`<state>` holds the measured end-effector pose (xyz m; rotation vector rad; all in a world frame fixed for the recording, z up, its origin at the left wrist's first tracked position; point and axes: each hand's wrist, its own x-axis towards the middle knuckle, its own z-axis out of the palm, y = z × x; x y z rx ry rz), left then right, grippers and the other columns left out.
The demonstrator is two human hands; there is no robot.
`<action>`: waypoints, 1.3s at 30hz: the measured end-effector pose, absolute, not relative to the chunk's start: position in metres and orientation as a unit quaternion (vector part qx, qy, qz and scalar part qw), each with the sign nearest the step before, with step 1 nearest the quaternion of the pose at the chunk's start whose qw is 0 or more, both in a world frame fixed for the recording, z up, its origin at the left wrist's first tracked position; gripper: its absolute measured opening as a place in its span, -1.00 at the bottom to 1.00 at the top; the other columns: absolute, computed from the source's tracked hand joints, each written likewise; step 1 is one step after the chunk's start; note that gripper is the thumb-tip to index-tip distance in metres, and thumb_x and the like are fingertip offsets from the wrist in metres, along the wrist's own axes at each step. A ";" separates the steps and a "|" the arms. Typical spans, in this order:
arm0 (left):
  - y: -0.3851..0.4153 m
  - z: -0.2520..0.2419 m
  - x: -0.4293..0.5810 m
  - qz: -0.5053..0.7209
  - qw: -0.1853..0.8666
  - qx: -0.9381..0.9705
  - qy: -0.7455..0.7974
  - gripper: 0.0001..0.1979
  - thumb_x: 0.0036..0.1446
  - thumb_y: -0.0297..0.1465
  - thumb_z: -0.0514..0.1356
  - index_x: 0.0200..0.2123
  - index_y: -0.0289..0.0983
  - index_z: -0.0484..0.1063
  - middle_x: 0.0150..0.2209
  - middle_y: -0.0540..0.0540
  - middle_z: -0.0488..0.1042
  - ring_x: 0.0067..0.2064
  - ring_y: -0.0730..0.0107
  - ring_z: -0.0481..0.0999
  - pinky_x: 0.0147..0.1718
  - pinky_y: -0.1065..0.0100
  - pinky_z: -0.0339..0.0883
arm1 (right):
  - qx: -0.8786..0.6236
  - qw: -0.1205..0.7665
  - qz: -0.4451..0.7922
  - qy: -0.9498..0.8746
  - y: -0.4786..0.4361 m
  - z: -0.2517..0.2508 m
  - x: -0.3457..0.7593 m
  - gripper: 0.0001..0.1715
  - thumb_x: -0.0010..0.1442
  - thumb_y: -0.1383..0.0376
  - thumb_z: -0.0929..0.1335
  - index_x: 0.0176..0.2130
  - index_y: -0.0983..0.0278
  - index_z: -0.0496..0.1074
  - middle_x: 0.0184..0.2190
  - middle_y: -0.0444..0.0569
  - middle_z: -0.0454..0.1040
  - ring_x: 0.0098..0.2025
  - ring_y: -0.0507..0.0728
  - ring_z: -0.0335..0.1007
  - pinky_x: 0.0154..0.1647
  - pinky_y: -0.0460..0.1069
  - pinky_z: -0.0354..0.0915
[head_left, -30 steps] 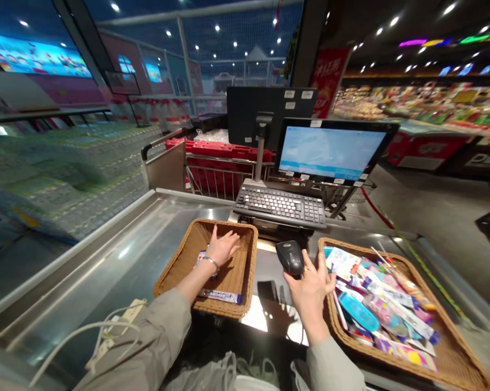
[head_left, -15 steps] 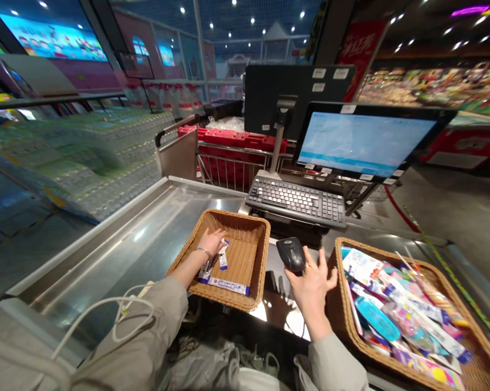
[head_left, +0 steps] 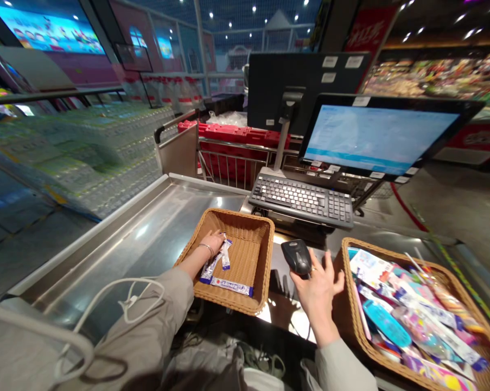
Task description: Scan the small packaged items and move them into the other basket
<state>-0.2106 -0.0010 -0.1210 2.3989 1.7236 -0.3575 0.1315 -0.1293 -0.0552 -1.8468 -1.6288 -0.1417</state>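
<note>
My left hand (head_left: pixel 212 242) reaches into the left wicker basket (head_left: pixel 265 260), fingers curled on a small blue-and-white packet (head_left: pixel 225 255). Two more such packets (head_left: pixel 231 286) lie flat on the basket floor just below the hand. My right hand (head_left: pixel 320 287) holds a black barcode scanner (head_left: pixel 297 256) over the gap between the baskets, with the outer fingers fanned out. The right wicker basket (head_left: pixel 345 304) beside that hand is heaped with several colourful packaged items (head_left: pixel 407 315).
A keyboard (head_left: pixel 304 198) and a lit touchscreen (head_left: pixel 377 136) stand behind the baskets. A steel counter (head_left: pixel 147 233) runs off to the left. A white cable (head_left: pixel 118 296) loops over my left sleeve. Red baskets and a metal rail sit further back.
My left hand drew back from lying flat in the middle of the left basket and closed on a packet near its left side. My right hand kept the scanner roughly in place.
</note>
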 end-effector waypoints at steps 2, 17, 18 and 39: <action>0.001 -0.125 -0.210 -0.127 0.078 0.806 0.573 -0.60 0.07 -0.39 0.28 0.02 -0.25 0.41 0.21 -0.25 0.34 0.32 0.03 0.15 0.27 0.00 0.00 | -0.715 0.325 -0.051 -0.617 -0.129 -0.056 0.132 -0.59 0.13 0.03 0.23 -0.25 0.19 0.52 0.04 0.02 0.49 0.30 0.34 -0.01 0.22 0.39 -0.27; 0.011 -0.136 -0.205 -0.112 0.091 0.776 0.614 -0.50 0.01 -0.35 0.33 0.04 -0.29 0.33 0.19 -0.36 0.34 0.31 -0.03 0.19 0.22 -0.02 0.12 | -0.732 0.328 -0.076 -0.593 -0.131 -0.062 0.142 -0.55 0.10 0.02 0.22 -0.22 0.21 0.52 0.01 0.06 0.51 0.30 0.34 0.01 0.23 0.39 -0.27; 0.012 -0.133 -0.203 -0.106 0.097 0.777 0.613 -0.54 0.01 -0.34 0.34 -0.01 -0.29 0.36 0.15 -0.35 0.39 0.30 -0.04 0.20 0.21 -0.02 0.13 | -0.733 0.325 -0.076 -0.592 -0.131 -0.062 0.142 -0.55 0.10 0.02 0.22 -0.22 0.22 0.52 0.01 0.06 0.51 0.30 0.34 0.01 0.23 0.39 -0.27; 0.014 -0.070 -0.184 -0.003 0.206 0.853 0.479 -0.88 0.01 -0.43 0.34 -0.34 -0.25 0.48 0.25 -0.19 0.32 0.36 0.11 0.10 0.26 0.07 0.06 | -0.729 0.333 -0.070 -0.593 -0.135 -0.058 0.138 -0.55 0.10 0.02 0.21 -0.25 0.20 0.53 0.02 0.03 0.50 0.31 0.33 0.00 0.24 0.36 -0.30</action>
